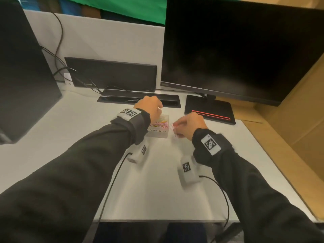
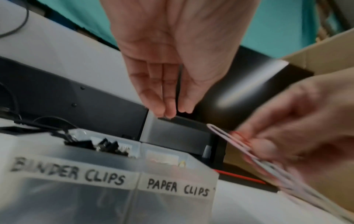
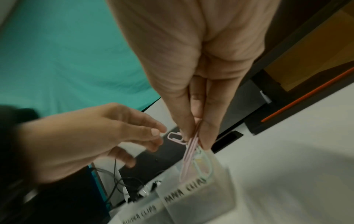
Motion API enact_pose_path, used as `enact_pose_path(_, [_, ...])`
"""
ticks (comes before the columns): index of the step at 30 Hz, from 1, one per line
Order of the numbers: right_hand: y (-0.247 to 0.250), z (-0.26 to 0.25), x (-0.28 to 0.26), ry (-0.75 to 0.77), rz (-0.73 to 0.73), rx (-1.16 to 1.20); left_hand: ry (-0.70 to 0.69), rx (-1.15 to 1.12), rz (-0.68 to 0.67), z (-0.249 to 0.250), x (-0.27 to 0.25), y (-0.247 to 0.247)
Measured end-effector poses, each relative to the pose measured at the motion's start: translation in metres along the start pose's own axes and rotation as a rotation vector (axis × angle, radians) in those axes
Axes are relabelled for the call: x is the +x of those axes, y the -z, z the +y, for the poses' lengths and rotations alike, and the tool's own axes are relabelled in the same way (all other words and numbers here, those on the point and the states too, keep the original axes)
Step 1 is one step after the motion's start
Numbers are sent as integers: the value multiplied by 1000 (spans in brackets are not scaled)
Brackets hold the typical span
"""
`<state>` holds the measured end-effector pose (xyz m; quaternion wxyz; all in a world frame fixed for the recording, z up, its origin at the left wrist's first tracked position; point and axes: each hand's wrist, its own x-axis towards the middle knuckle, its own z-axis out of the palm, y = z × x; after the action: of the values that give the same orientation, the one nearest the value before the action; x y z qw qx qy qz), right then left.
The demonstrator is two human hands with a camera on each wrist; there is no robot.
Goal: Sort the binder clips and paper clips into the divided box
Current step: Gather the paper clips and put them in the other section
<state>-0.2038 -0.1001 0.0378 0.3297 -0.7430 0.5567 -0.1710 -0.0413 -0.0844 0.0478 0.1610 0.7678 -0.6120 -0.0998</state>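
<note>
— Two hands over one white desk point(image 1: 157, 190), both in dark sleeves; nearest the camera, two white wrist units with black-and-white markers. What does the right hand point(image 1: 190, 126) have?

— Several paper clips point(image 2: 237, 145), pinched between thumb and fingertips: at least two pink and one pale greenish, the exact count lost to blur. It holds them just to the right of the divided box point(image 1: 158, 131), slightly above the desk.

— And the left hand point(image 1: 150, 106)?

— It hovers above the far side of the box, fingers extended downward and close together, loosely relaxed. Nothing is visibly held in it.

— How many compartments?

— Two show labels: "BINDER CLIPS" on the left, "PAPER CLIPS" on the right. The box is translucent plastic. The left section holds a pile of black binder clips point(image 2: 99, 146), too tangled to count. The right section holds a heap of coloured paper clips point(image 1: 160, 124), pink, yellow and green among them, also past counting.

— Behind that?

— One black cable slot point(image 1: 138, 100) in the desk, then one black monitor base point(image 1: 210, 110) with a red stripe at right. Farther back stand one slim black device point(image 1: 112, 74) against the white partition point(image 1: 105, 41), one large dark monitor point(image 1: 242, 48), and one black case point(image 1: 22, 76) at far left. Cardboard point(image 1: 298, 111) lines the right edge; green fabric point(image 1: 131, 7) shows beyond the partition.
</note>
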Motion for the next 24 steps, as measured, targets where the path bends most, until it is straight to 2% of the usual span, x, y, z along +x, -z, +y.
enact_pose_path(2, [0, -20, 14, 32, 32, 31, -35, 28, 76, -9, -24, 8])
enact_pose_path(3, [-2, -29, 22, 58, 54, 31, -44, 65, 64, -15, -39, 10])
enact_pose_path(6, [-19, -45, 41, 139, 93, -98, 20, 213, -197, -42, -83, 5])
enact_pose_path(8, [-35, -50, 49, 161, 37, -261, 83, 301, -357, -57, -104, -7])
enact_pose_path(9, [-42, -50, 50, 154, -9, -339, 97, 327, -386, -62, -110, -13])
enact_pose_path(12, [-49, -49, 48, 124, -69, -429, 90, 339, -339, -66, -112, -27])
enact_pose_path(16, [-39, -41, 28, 166, 26, -327, 88, 339, -290, -70, -101, -35])
enact_pose_path(19, [-35, -39, 2, 289, 81, -290, 106, 339, -319, -70, -97, -35])
enact_pose_path(21, [-40, -38, -14, 395, 7, -373, 109, 321, -344, -70, -97, -35])
enact_pose_path(24, [-61, -34, -29, 466, -261, -545, 111, 244, -384, -72, -98, -33])
